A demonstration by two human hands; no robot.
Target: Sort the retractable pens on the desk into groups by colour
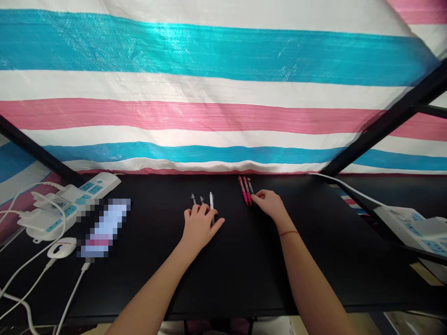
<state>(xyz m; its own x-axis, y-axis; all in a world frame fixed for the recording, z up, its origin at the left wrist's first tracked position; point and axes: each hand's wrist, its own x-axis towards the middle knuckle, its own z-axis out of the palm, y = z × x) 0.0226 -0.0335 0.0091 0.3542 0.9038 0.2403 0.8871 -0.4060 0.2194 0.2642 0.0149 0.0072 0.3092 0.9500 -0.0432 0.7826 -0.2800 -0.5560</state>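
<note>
My left hand (199, 225) lies palm down on the black desk, fingers apart, over the lower parts of a white pen (211, 200) and two dark clear pens (193, 199). To the right, my right hand (267, 201) pinches the lower end of a dark pen (249, 185) between thumb and fingers. That pen lies beside two red pens (243, 190), all roughly parallel near the back of the desk. Fingers partly hide the lower ends of the pens at my left hand.
At the left are a power strip (99, 184) with chargers, a blurred phone (106, 228), a small white device (62, 247) and white cables. Another power strip (412, 228) sits at the right. A striped sheet (223, 121) hangs behind the black desk (226, 279).
</note>
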